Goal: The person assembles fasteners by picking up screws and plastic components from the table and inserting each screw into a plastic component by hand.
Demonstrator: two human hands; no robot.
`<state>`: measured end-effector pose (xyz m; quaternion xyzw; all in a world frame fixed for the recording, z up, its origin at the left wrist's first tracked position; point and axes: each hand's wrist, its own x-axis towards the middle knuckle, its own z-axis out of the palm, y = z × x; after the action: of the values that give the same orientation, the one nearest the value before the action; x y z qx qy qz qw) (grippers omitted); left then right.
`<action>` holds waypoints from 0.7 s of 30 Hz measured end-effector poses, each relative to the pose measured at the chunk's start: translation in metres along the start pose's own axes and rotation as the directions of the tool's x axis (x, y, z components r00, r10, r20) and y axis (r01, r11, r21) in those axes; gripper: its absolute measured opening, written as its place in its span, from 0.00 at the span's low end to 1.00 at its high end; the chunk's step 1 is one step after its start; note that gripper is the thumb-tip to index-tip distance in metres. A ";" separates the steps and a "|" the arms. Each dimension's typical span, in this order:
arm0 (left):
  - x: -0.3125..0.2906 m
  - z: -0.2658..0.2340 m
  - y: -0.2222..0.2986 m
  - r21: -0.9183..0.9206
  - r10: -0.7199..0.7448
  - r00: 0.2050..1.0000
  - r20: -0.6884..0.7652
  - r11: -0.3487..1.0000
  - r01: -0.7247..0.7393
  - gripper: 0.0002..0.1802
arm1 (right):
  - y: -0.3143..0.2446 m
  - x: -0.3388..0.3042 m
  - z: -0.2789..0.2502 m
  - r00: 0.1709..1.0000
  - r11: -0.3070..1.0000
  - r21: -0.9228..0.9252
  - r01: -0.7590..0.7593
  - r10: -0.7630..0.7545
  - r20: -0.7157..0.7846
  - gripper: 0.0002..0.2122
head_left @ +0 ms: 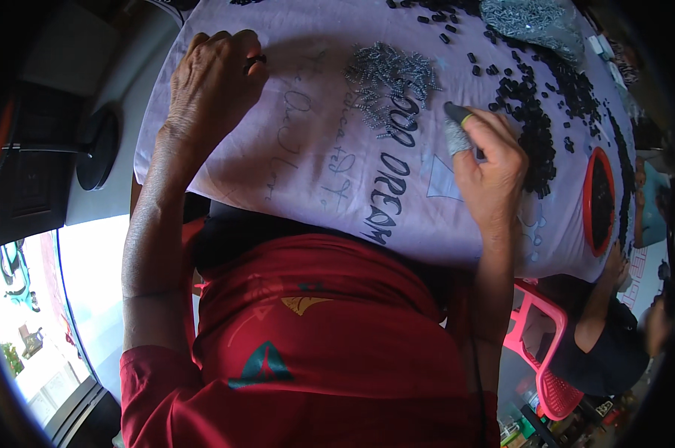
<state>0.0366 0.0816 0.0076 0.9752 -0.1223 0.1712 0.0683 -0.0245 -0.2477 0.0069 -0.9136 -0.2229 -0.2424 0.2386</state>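
Note:
My left hand (216, 84) is closed above the left side of the cloth-covered table. A small black plastic piece (254, 61) shows between its thumb and fingers. On the right, my right hand (494, 168) has its thumb and forefinger drawn together, with grey and dark coverings on their tips. Whatever they hold, if anything, is too small or hidden to make out. Just left of its fingertips lies a loose pile of silver screws (393, 78). Beyond that hand, to the right, many small black plastic pieces (527, 119) are spread in heaps.
A clear bag of screws (535, 26) lies at the far right. A red bowl (599, 201) with dark contents sits near the right edge. Another person's arm (602, 299) reaches to the table there, beside a pink plastic chair (550, 358). The pale cloth (315, 179) bears lettering.

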 end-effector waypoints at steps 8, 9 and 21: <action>0.000 0.001 0.018 -0.384 0.208 0.975 -0.080 0.896 -0.223 0.06 | 0.014 -0.007 -0.039 0.868 0.876 -0.065 -0.479 0.483 0.119 0.11; -0.001 0.001 0.025 -0.443 0.276 0.959 -0.060 0.854 -0.274 0.04 | 0.012 -0.005 -0.044 0.790 0.818 -0.182 -0.545 0.574 0.216 0.11; -0.020 0.025 0.090 -0.575 0.396 0.909 -0.126 0.718 -0.392 0.18 | 0.039 -0.020 -0.038 0.915 0.919 -0.071 -0.388 0.393 0.089 0.11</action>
<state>0.0021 -0.0050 -0.0143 0.8571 -0.3740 0.1326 0.3285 -0.0329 -0.3045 0.0123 -0.9566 -0.0415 -0.1489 0.2470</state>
